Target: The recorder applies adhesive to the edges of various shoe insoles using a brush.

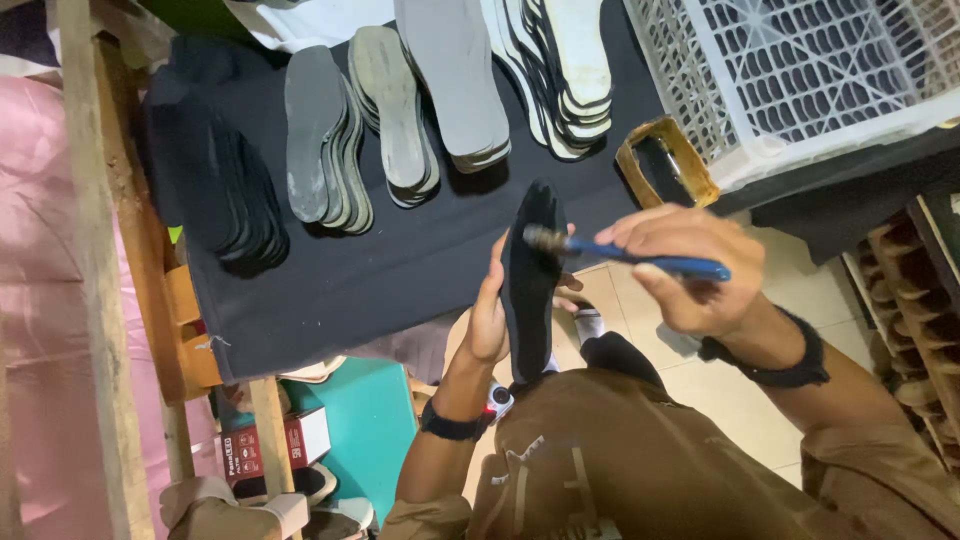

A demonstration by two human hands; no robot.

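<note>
My left hand point(490, 310) holds a black shoe insole point(530, 280) upright by its edge, just in front of the black-covered table point(400, 270). My right hand point(690, 265) grips a blue-handled brush point(640, 258), and its bristle end point(545, 238) touches the upper part of the insole. Both wrists wear dark bands.
On the table lie fanned stacks of insoles: black ones point(230, 190) at the left, grey ones point(325, 140), lighter grey ones point(445, 80) and white ones point(570, 70). A white plastic crate point(800, 70) and a glue-stained rectangular tin point(665, 160) stand at the right. A wooden post point(95, 250) runs down the left.
</note>
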